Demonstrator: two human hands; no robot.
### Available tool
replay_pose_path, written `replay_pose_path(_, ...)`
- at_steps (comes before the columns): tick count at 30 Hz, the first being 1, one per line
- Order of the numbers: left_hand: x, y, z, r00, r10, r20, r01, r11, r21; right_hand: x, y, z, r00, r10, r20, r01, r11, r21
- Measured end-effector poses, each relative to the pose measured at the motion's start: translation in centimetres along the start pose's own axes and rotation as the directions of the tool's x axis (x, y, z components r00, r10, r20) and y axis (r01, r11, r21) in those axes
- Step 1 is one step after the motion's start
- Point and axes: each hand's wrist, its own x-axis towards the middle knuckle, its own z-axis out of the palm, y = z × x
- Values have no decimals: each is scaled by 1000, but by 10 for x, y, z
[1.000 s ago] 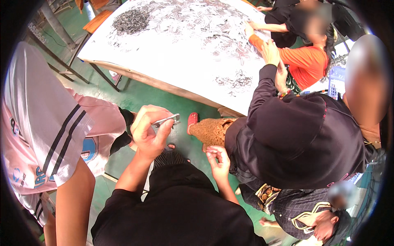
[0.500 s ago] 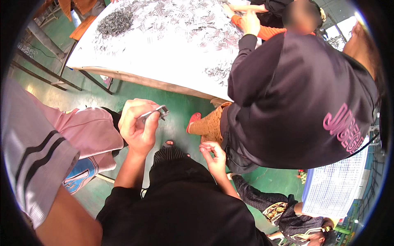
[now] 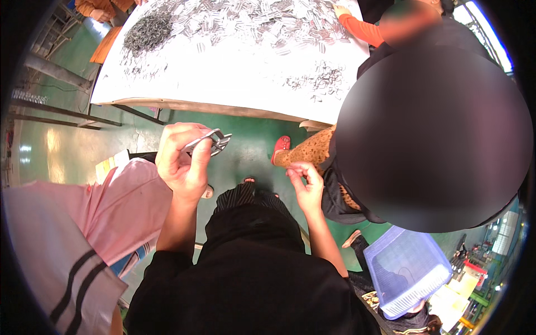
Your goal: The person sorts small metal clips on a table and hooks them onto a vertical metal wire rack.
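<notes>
My left hand (image 3: pixel 181 159) is raised over the green floor and grips a small bunch of flat metal clips (image 3: pixel 211 141) that stick out to the right of my fingers. Lower and to the right, my right hand (image 3: pixel 304 184) has its fingertips pinched together; whether a tiny piece sits between them I cannot tell. It is close to the patterned sleeve of a person in dark clothes (image 3: pixel 430 139). Ahead stands a white table (image 3: pixel 223 84) strewn with several more metal clips (image 3: pixel 268 22).
A person in pink clothing (image 3: pixel 72 234) stands close on my left. A dark heap of metal parts (image 3: pixel 148 30) lies at the table's far left corner. Another person's orange sleeve (image 3: pixel 357 28) reaches over the table. A blue plastic basket (image 3: pixel 407 268) sits lower right.
The view has swung; the person on the right now fills more of the picture. My left hand stays raised with the clips, and my right hand has lifted slightly.
</notes>
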Motion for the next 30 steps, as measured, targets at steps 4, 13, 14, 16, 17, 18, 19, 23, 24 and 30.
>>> replay_pose_path(4, 8, -15, 1, 994, -76, 78, 82, 993, -79, 27, 9, 10, 999, -7, -49, 8, 1000, 16)
replay_pose_path(13, 22, -40, 21, 994, -103, 34, 104, 995, -7, 94, 30, -2, 993, 66, -101, -55, 993, 109)
replay_pose_path(14, 24, -39, 24, 993, -114, 34, 115, 993, -13, 102, 31, -9, 995, 50, -86, -46, 998, 44)
replay_pose_path(16, 24, -43, 33, 991, -126, 42, 127, 992, -18, 120, 34, -21, 990, 123, -61, -126, 991, -36)
replay_pose_path(17, 23, -45, 38, 990, -129, 51, 130, 991, -12, 131, 35, -28, 986, 160, -47, -163, 984, -76)
replay_pose_path(18, 23, -51, 47, 989, -127, 71, 129, 992, -20, 144, 46, -37, 991, 124, -53, -129, 986, -110)
replay_pose_path(19, 22, -52, 54, 988, -134, 82, 136, 991, -15, 158, 50, -42, 992, 114, -54, -120, 986, -118)
replay_pose_path(23, 27, -55, 83, 985, -118, 128, 116, 993, 23, 241, 79, -67, 997, 64, -35, -71, 961, -266)
replay_pose_path(24, 28, -58, 91, 986, -108, 124, 106, 994, 22, 264, 89, -70, 998, 56, -30, -62, 946, -318)
replay_pose_path(30, 35, -61, 147, 986, -155, 61, 149, 984, 102, 368, 130, -55, 993, -30, 113, 95, 772, -629)
